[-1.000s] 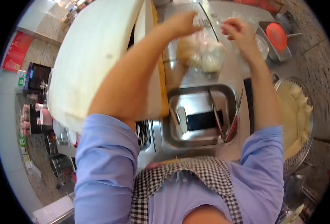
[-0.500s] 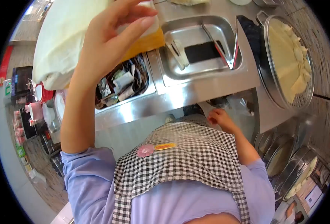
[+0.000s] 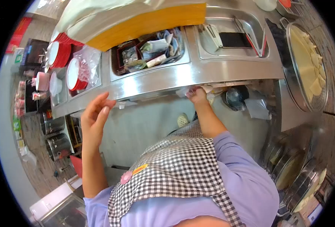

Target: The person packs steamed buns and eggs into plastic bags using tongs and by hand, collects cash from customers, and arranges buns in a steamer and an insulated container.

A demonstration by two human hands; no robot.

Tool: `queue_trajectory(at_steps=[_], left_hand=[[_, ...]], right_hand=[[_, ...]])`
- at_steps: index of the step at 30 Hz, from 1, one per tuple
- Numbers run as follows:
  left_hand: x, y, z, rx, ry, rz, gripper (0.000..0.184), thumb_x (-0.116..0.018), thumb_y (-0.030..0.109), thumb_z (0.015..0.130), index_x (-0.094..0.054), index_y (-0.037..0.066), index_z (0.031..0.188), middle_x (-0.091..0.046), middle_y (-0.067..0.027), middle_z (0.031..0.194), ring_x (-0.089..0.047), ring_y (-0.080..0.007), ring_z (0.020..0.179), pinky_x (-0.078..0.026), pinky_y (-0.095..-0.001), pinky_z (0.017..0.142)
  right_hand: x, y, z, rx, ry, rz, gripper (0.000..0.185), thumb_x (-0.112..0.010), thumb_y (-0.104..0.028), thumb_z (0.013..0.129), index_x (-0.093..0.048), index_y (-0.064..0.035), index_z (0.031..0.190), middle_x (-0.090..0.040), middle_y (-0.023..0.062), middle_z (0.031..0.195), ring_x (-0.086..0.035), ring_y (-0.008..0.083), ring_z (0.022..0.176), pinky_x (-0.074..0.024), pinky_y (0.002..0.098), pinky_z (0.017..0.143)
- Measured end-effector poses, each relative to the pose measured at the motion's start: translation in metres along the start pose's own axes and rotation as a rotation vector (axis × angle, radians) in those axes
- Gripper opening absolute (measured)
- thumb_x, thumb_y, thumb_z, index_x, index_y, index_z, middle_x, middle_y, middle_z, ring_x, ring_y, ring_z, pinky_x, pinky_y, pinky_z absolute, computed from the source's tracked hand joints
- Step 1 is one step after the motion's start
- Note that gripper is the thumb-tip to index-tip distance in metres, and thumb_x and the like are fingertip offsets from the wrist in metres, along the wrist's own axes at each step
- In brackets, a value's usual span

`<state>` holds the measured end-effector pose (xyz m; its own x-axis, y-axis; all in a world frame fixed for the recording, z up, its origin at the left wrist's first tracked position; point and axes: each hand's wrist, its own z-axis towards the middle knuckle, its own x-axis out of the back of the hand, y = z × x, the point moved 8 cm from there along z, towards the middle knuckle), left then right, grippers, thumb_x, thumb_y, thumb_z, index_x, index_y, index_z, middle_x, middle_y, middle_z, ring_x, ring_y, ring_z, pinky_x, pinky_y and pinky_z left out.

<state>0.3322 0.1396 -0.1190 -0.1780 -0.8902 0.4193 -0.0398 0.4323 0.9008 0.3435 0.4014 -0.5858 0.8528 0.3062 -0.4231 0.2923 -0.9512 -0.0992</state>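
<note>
My left hand [image 3: 94,121] hangs in front of the steel counter [image 3: 137,84], holding nothing, its fingers loosely bent and apart. Under the counter's front edge, my right hand [image 3: 196,94] has its fingers drawn together at some thin whitish plastic [image 3: 182,92]. The fingertips are partly hidden there. Above, a counter well holds banknotes [image 3: 156,46] and coins [image 3: 130,55]. To its right, a steel basin [image 3: 228,53] contains a black phone-like slab [image 3: 235,40], tongs with red on the handles [image 3: 257,47] and a second pair of pale tongs [image 3: 213,36].
A yellow-sided block under a white cloth [image 3: 144,24] stands behind the money. Red-rimmed stacked bowls [image 3: 73,73] are at left. Dough sheets [image 3: 307,60] lie on a round steamer at right. Below the counter are a dark pot [image 3: 235,97] and a plastic bag [image 3: 258,109].
My left hand has come down from over the cloth-covered block to below the counter edge. My right hand has reached forward to the counter's underside. The view has turned left.
</note>
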Motion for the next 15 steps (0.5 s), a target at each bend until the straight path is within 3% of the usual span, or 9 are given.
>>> queue_trajectory(at_steps=[4, 8, 15], left_hand=[[0.039, -0.046, -0.05, 0.104, 0.133, -0.07, 0.037, -0.058, 0.012, 0.09, -0.053, 0.0, 0.125, -0.064, -0.0083, 0.103, -0.058, -0.0147, 0.097, -0.044, -0.0279, 0.087], [0.041, -0.063, -0.073, 0.15, 0.187, -0.173, 0.034, -0.057, 0.012, 0.091, -0.055, 0.0, 0.123, -0.064, -0.0084, 0.102, -0.058, -0.0149, 0.097, -0.045, -0.0286, 0.087], [-0.009, -0.061, -0.06, 0.125, 0.017, -0.181, 0.033, -0.057, 0.008, 0.091, -0.054, 0.0, 0.122, -0.064, -0.0071, 0.102, -0.058, -0.0133, 0.098, -0.044, -0.0266, 0.088]], right_hand=[[-0.009, -0.005, 0.035, 0.114, 0.069, 0.095, 0.016, -0.05, -0.035, 0.086, -0.054, -0.0192, 0.086, -0.054, -0.0045, 0.084, -0.05, 0.0166, 0.084, -0.0294, 0.0508, 0.082], [-0.01, -0.017, 0.037, 0.165, 0.171, 0.027, 0.013, -0.053, -0.031, 0.085, -0.054, -0.0185, 0.084, -0.053, -0.0036, 0.079, -0.05, 0.0159, 0.077, -0.032, 0.0473, 0.076], [0.027, -0.022, 0.011, 0.178, 0.223, -0.257, 0.009, -0.058, -0.024, 0.084, -0.053, -0.0173, 0.081, -0.052, -0.002, 0.07, -0.05, 0.0146, 0.065, -0.0366, 0.041, 0.066]])
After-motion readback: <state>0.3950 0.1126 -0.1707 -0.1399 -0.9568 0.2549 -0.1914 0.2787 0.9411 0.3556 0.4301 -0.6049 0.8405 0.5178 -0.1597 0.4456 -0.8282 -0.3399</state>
